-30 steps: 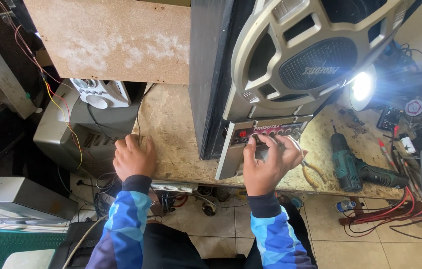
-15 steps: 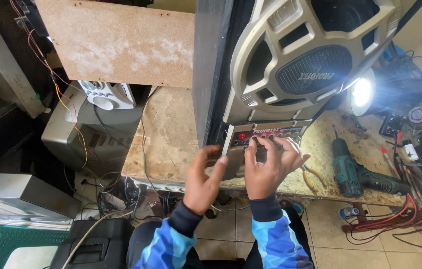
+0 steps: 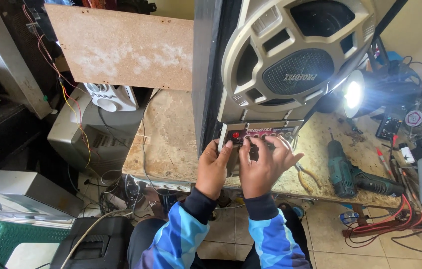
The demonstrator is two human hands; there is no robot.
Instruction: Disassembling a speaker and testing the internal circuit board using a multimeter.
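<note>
1. The control panel (image 3: 261, 135) is a narrow strip with a red face and small knobs, set at the lower edge of the big grey speaker cabinet (image 3: 290, 65), which stands on the workbench (image 3: 171, 144).
2. The left hand (image 3: 214, 167) grips the panel's left end, its thumb lying over the front near a red button and its fingers curled round the edge.
3. The right hand (image 3: 263, 164) lies just beside the left, almost touching it, with fingers spread and bent over the middle of the panel; the fingertips (image 3: 253, 144) press on the knobs. Whether it pinches one knob cannot be told.
4. Both wrists come out of blue patterned sleeves (image 3: 181, 239) below the hands.
5. Right of the right hand, near it on the bench, lie pliers with yellow handles (image 3: 306, 174), and farther right a green cordless drill (image 3: 343, 167).
6. Above and right of the drill a bright lamp (image 3: 353, 94) shines toward the camera.
7. Far right, red cables (image 3: 390, 224) hang off the bench edge.
8. Left of the left hand, beyond the bench edge, stands a grey box-shaped device (image 3: 79, 134) with a small white device (image 3: 110, 97) on top.
9. Above that, a chipboard panel (image 3: 121, 47) leans against the cabinet's dark side.
</note>
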